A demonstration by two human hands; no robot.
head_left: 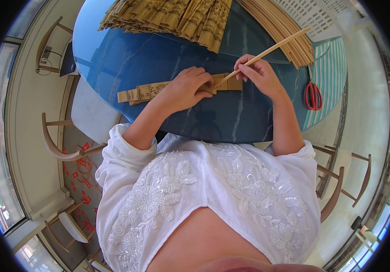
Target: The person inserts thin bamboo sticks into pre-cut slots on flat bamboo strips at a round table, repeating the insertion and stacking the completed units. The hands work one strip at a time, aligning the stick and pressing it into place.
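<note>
My left hand (187,87) rests on the table, its fingers closed over a flat gold-brown paper sleeve (230,83). More sleeves (137,94) of the same printed paper lie overlapped beneath it and stick out to the left. Between the fingertips of my right hand (260,78) is a long pale wooden chopstick (281,44), slanting from upper right down to the left. Its lower end meets the paper beside my left fingers; whether it has entered the sleeve or only touches it, I cannot tell. It may be one stick or a pair.
A large fanned pile of printed paper sleeves (172,18) covers the far side of the blue marbled table (113,68). Many wooden chopsticks (279,29) lie at the far right beside a white perforated basket (312,13). Red-handled scissors (313,96) lie near a striped cloth (333,72).
</note>
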